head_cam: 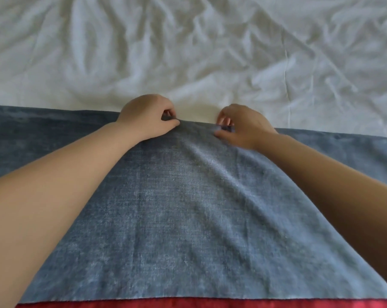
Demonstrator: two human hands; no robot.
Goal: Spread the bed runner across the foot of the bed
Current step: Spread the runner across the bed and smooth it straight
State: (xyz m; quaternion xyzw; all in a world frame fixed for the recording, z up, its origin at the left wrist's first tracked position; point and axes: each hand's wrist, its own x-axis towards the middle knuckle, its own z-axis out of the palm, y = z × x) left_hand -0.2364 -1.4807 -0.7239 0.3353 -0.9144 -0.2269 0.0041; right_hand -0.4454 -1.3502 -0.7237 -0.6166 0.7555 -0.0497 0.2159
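Blue bed runner [188, 207] lies flat across near edge of bed. My left hand [148, 114] pinches its far edge. My right hand [243, 125] pinches same edge, just beside. White crumpled sheet [188, 52] beyond. Red strip [188, 304] under near edge.

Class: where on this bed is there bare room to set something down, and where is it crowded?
Bare: the wrinkled white sheet beyond the bed runner. Crowded: the runner's far edge, where the left hand and right hand pinch it.
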